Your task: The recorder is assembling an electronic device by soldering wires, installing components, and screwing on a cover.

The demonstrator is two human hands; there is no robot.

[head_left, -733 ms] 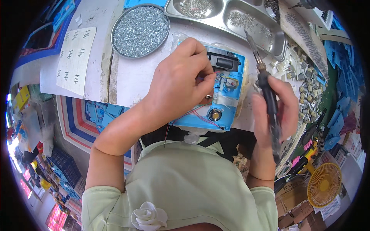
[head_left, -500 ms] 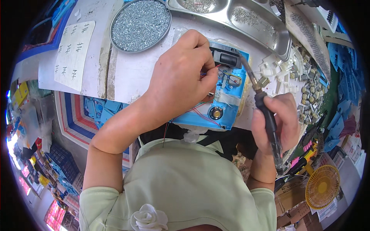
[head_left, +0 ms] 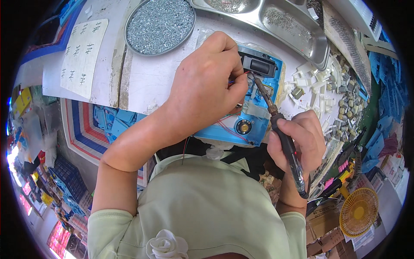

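A blue plastic housing lies on the worktable in front of me, with a black insert at its far end and a small round speaker at its near end. Over its left side, my left hand pinches thin wires, red and dark, between thumb and fingers; its palm hides part of the housing. My right hand grips a soldering iron by its black handle. The iron's tip is at the wire ends beside the black insert; whether it touches them is too small to tell.
A round tray of small metal screws stands at the far left, beside a paper sheet. Beyond the housing is a compartmented steel tray. Loose white plastic parts and small motors are heaped right. A yellow fan stands lower right.
My right hand has moved left with the soldering iron, bringing its tip from the right of the black insert down to the wire ends. My left hand keeps its pinch, nearly still.
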